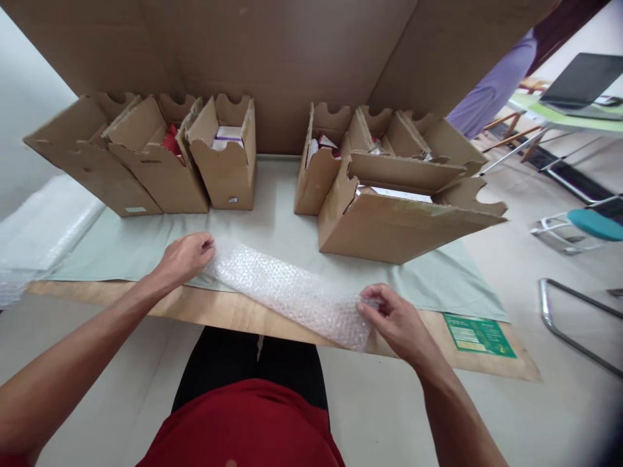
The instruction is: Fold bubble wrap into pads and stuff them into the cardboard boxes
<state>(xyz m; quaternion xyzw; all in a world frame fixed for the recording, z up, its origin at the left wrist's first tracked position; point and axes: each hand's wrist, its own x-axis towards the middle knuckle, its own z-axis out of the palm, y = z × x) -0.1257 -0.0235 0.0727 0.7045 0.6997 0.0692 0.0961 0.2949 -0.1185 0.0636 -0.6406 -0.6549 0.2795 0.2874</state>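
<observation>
A long strip of bubble wrap (pixel 287 285) stretches between my two hands, slanting down to the right over the front edge of the table. My left hand (pixel 189 256) pinches its left end, fingers closed. At the other end, my right hand (pixel 389 314) grips the strip's right edge between thumb and fingers. Both ends are partly covered by my fingertips. Just beyond the strip, a wide cardboard box (pixel 379 224) stands on the right and a narrow cardboard box (pixel 228 172) stands on the left.
More bubble wrap (pixel 43 220) lies at the table's left end. Several open cardboard bins with small packages line the back, before a tall cardboard panel (pixel 292 58). A green label (pixel 479 335) is on the wooden edge. A person (pixel 501 84) and a laptop (pixel 584 81) are beyond, right.
</observation>
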